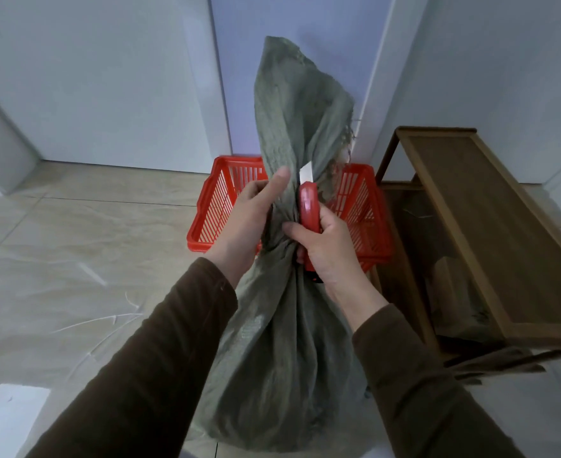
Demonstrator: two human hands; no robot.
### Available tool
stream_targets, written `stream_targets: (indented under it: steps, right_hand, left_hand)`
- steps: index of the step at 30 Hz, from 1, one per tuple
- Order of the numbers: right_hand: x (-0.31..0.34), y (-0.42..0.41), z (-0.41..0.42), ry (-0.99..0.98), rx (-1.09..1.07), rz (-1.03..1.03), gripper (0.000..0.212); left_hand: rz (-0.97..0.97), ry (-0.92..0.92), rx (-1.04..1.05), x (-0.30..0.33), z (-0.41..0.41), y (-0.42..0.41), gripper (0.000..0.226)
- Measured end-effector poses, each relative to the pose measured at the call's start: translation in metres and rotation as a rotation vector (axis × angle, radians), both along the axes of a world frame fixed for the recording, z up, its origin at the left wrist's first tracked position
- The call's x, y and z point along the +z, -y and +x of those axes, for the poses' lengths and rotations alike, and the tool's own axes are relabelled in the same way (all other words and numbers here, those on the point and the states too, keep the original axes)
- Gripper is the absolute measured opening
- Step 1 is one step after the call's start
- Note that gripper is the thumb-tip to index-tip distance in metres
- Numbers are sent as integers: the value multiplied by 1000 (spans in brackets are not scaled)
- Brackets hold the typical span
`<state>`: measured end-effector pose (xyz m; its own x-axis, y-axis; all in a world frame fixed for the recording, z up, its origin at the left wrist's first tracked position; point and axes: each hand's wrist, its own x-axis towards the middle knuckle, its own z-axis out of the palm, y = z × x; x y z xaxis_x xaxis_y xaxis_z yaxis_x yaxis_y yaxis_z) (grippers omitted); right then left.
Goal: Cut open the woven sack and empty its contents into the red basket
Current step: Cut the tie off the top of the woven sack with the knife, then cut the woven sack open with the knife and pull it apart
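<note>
sack [282, 342] upright, neck bunched | left hand [249, 219] grips neck | right hand [325, 252] grips knife [308, 206] — blade out | basket [219, 206] behind

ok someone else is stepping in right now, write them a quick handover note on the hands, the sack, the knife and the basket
Left hand: grips the gathered neck of the woven sack, thumb up along the fabric.
Right hand: wrapped round the red utility knife, blade out and pointing up, against the neck.
The sack stands upright on the floor, its loose top rising above the hands. The red basket sits on the floor right behind it, beside a wooden shelf.
Done: sack steadied, knife at the neck.
Left: no opening shows yet, so cut the neck, then tip the contents into the basket. Whether anything is in the basket already cannot be told; the sack hides most of it.
</note>
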<state>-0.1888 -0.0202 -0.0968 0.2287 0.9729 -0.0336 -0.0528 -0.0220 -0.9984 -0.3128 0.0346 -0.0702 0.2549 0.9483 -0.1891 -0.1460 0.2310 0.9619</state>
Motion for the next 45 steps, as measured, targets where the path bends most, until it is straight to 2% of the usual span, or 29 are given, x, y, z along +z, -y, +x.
stream_targets:
  steps: [2,4,6,7,9,12,16,19,22,24,25,27,31,35,39,42,45]
  right_hand:
    - [3,0,1,-6,9,24,11]
    - [6,-1,3,-56,-34,26,19]
    - [10,-4,6,-110,-118,42,16]
    - [13,-6,7,-132,-154,53,17]
    - [22,-11,9,-154,-182,64,35]
    - [40,-20,8,-262,-196,-39,55]
    - [72,-28,3,-415,-202,-115,36]
    - [101,-26,-4,-280,-203,-110,22]
    - [130,-16,-12,-97,-180,-75,31]
    - [145,-5,-14,9,-142,-73,33]
    - [152,1,-15,19,-108,-83,29]
    - [168,15,-16,-90,-63,-120,25]
    - [199,35,-13,-383,-138,-244,51]
    - [234,29,8,-392,-256,-405,59]
    - [265,7,34,-465,-300,-448,77]
    - [281,-7,42,-539,-248,-519,66]
    - [291,-22,39,-464,-160,-589,65]
  left_hand:
    - [-1,63,25,3,5,1,55]
    - [-32,113,85,4,6,1,38]
    - [-45,138,127,4,6,2,32]
    - [-36,136,132,5,6,2,31]
    - [21,115,121,7,6,3,32]
    - [127,64,70,10,4,5,38]
    - [89,77,50,21,-5,14,40]
    - [97,151,57,56,-8,18,43]
    - [89,200,244,105,-13,10,64]
    - [45,210,336,134,-19,3,64]
    - [-1,207,377,147,-22,1,57]
    - [-126,230,418,168,-30,0,38]
    - [-297,237,374,198,-43,12,35]
    - [-457,182,373,224,-60,26,32]
    - [-488,79,359,247,-82,34,32]
    - [-491,25,329,262,-102,37,32]
    - [-477,-39,286,272,-127,38,34]
